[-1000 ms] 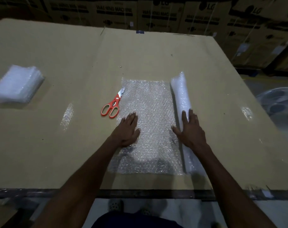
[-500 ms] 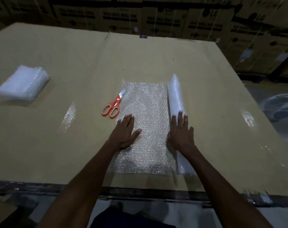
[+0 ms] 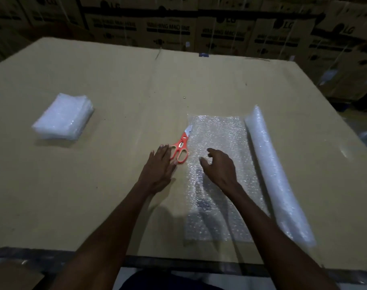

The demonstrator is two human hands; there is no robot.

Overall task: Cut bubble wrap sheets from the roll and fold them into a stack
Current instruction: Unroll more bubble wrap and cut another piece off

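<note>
Both hands have left their places of a moment ago: the left hand [image 3: 160,166] has slid off the bubble wrap sheet [image 3: 217,178] toward the scissors [image 3: 181,147], and the right hand [image 3: 219,166] has come off the roll [image 3: 270,164] and now hangs over the middle of the sheet.

Nearest to the person, the sheet's close edge lies just short of the table's [image 3: 73,185] front rim, with both forearms reaching out over it. The sheet runs flat away from the person, and its right edge joins the roll, which lies alongside it, reaching a little past the sheet at the near end and the far end.

The left hand lies flat on the table just left of the sheet, fingers straight and together, their tips touching the orange handles of the scissors. It holds nothing. The right hand is over the sheet, fingers loosely curled and spread apart, thumb out toward the scissors, gripping nothing; whether it touches the wrap below I cannot tell.

The scissors rest at the sheet's left edge, handles toward the person, blades closed and pointing away, the tip just at the sheet's border.

Well to the left of the sheet, and a little farther off, sits a stack [image 3: 63,118] of folded bubble wrap pieces.

Beyond the table's far edge stand rows of cardboard boxes [image 3: 168,30] printed with washing machine labels.
</note>
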